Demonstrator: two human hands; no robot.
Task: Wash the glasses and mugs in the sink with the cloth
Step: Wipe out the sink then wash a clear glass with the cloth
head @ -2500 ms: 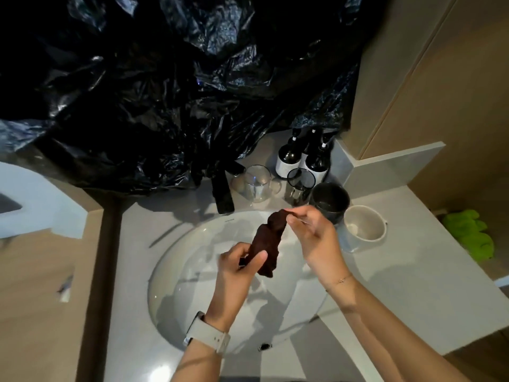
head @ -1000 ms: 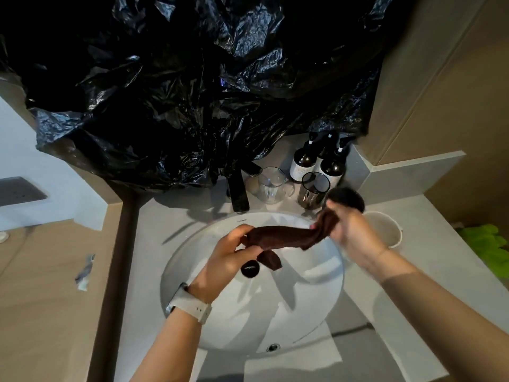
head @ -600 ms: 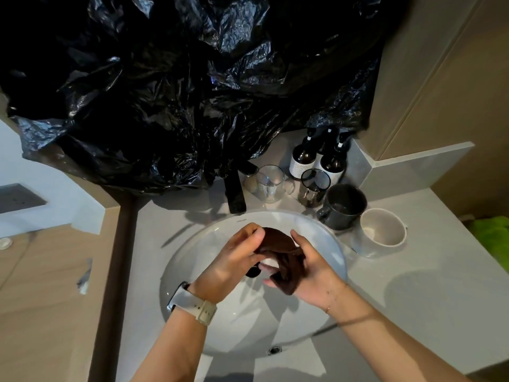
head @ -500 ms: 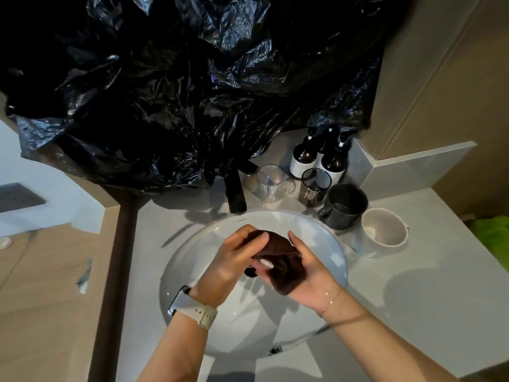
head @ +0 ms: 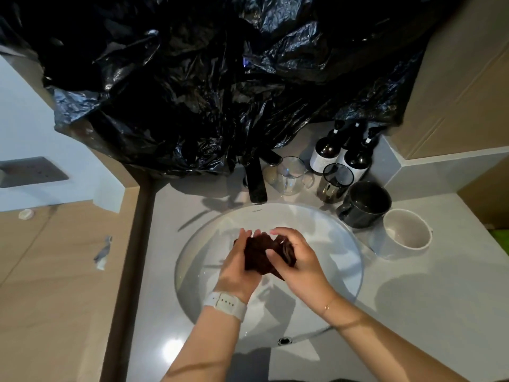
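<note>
Cloth [head: 261, 253] bunched between both hands, left hand [head: 238, 264] and right hand [head: 298, 261] gripping it over sink [head: 344, 244]. Clear glass [head: 290, 175], dark glass [head: 334, 181], grey mug [head: 365, 204], white mug [head: 406, 230] wait on tabletop [head: 413, 299]; washing apparently not begun.

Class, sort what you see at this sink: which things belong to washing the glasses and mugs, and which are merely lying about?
Belonging: dark brown cloth, white basin, clear glass mug, smoked glass, dark grey mug, white mug.
Lying about: brown pump bottles, black plastic sheeting.

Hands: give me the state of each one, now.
Left hand: closed, gripping the bunched dark brown cloth over the white sink basin.
Right hand: closed, gripping the same cloth.
</note>
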